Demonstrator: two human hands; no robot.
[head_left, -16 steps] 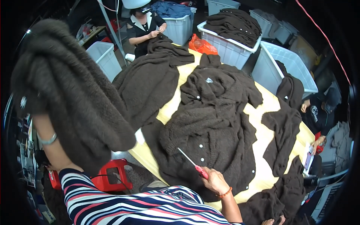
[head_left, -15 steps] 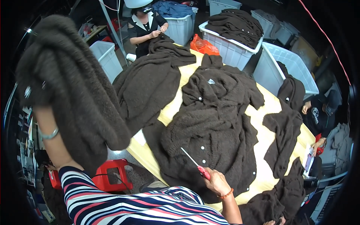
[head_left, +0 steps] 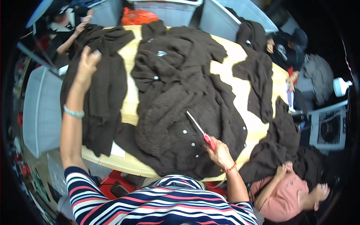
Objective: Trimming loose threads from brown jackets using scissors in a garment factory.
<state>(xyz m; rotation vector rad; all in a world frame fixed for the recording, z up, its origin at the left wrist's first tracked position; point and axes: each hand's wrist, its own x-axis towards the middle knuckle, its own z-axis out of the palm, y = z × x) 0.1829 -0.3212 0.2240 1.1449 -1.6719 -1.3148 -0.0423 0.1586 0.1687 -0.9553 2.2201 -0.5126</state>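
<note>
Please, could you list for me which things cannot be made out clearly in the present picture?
All in the head view:
- Left hand: blurred; I cannot tell whether its fingertips pinch something small.
- Red-handled tool: the right hand covers the rear of its handle.
- White label on the dark brown garment: too small and blurred.
- Pale bin behind the table: the upper edge cuts off its contents.

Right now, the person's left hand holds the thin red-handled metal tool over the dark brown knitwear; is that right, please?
Not quite: the head view shows the right hand, not the left hand, holding the thin red-handled metal tool over the dark brown knitwear.
</note>
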